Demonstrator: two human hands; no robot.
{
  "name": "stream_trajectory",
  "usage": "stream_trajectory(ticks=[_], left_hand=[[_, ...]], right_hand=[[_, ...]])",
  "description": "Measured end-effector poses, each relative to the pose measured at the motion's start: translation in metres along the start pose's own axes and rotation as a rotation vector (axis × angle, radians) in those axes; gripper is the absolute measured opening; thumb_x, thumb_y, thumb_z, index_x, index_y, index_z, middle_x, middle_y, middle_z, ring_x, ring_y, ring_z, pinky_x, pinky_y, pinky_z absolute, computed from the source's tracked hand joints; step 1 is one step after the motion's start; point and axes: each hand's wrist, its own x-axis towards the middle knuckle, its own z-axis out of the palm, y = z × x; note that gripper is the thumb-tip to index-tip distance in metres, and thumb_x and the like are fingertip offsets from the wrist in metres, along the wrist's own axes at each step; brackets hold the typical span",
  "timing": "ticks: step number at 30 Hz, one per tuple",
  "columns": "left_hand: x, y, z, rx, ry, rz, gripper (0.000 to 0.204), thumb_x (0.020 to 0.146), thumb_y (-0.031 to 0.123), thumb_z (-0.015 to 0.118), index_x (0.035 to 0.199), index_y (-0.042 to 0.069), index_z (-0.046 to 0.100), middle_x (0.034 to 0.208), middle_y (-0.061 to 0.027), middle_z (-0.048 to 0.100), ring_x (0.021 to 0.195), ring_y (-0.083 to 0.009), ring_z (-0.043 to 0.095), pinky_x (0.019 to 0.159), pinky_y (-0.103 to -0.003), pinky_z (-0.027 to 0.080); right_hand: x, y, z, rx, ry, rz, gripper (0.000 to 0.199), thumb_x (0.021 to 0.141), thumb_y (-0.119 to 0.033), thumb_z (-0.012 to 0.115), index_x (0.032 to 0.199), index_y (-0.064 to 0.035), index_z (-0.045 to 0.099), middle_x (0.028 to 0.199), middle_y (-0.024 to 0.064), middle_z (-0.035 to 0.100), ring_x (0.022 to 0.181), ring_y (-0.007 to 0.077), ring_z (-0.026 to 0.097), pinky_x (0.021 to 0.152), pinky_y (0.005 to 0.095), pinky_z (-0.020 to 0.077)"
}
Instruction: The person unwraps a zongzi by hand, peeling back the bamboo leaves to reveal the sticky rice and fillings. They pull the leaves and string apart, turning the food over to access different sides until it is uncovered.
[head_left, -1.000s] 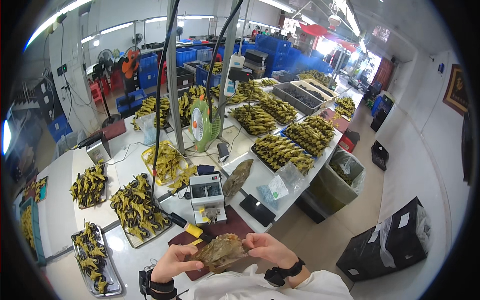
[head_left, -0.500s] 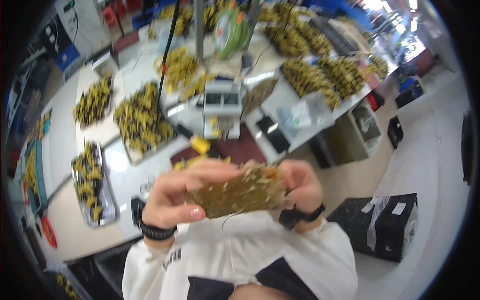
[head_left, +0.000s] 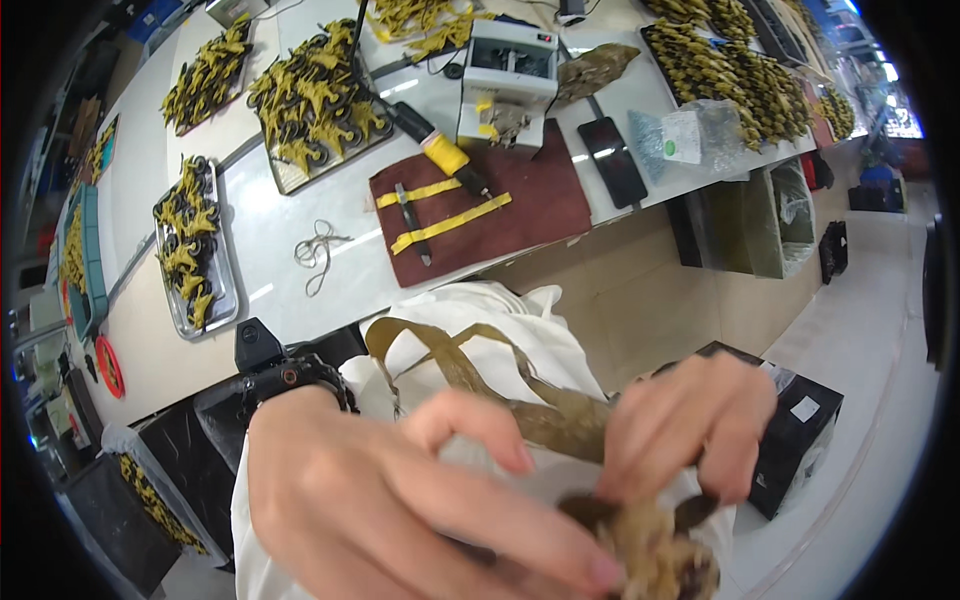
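Observation:
My right hand [head_left: 690,425] is closed, with its fingers bent down on an olive-brown, ribbon-like strip [head_left: 470,385] that looks like tape. The strip loops leftward over my white clothing. Below that hand is a ragged beige-brown lump [head_left: 650,545] with dark curled ends; where it joins the strip is hidden. My left hand [head_left: 370,490], large and close in the lower middle, reaches right with its fingers stretched and the thumb apart. Its fingertips overlap the lump's left side; whether they press on it I cannot tell.
On the table ahead, a maroon mat [head_left: 510,240] bears yellow strips and a power screwdriver [head_left: 440,150]. Beyond stands a grey-white machine [head_left: 508,85]; a black phone [head_left: 612,160] lies beside it. Trays [head_left: 222,270] of yellow-and-black parts are left, a black box [head_left: 800,420] right.
Both hands have moved down, nearer to me. The brown piece, earlier a flat block held between both hands, now shows loose looping strips and a ragged lump. My left fingers have straightened.

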Motion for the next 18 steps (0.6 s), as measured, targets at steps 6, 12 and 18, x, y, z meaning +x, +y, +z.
stream_trajectory(ticks=[6, 12, 18], left_hand=[[-0.017, 0.009, 0.037, 0.092, 0.374, -0.047, 0.029, 0.074, 0.000, 0.054, 0.050, 0.013, 0.045, 0.081, -0.0002, 0.066, 0.088, -0.0152, 0.059, 0.089, -0.041, 0.022], [-0.008, 0.002, -0.002, 0.096, 0.144, -0.115, 0.028, 0.074, 0.001, 0.056, 0.051, 0.013, 0.045, 0.078, 0.0012, 0.065, 0.087, -0.0195, 0.059, 0.090, -0.040, 0.022], [-0.012, 0.004, -0.007, 0.158, 0.089, -0.212, 0.029, 0.078, 0.014, 0.057, 0.053, 0.014, 0.042, 0.069, 0.0004, 0.065, 0.084, -0.0219, 0.058, 0.086, -0.037, 0.026]], right_hand=[[0.011, -0.001, 0.004, -0.033, -0.088, 0.044, 0.016, 0.084, -0.002, 0.036, 0.071, -0.0016, 0.044, 0.083, 0.0338, 0.056, 0.078, 0.0413, 0.057, 0.069, 0.0384, 0.0443], [0.009, 0.003, 0.001, -0.066, -0.023, 0.058, 0.014, 0.085, -0.004, 0.039, 0.072, -0.0033, 0.042, 0.081, 0.0300, 0.058, 0.076, 0.0354, 0.059, 0.069, 0.0360, 0.0440], [-0.009, 0.020, -0.006, 0.135, 0.016, 0.018, 0.014, 0.081, -0.008, 0.048, 0.069, -0.0033, 0.042, 0.088, 0.0351, 0.053, 0.077, 0.0401, 0.056, 0.066, 0.0401, 0.0446]])
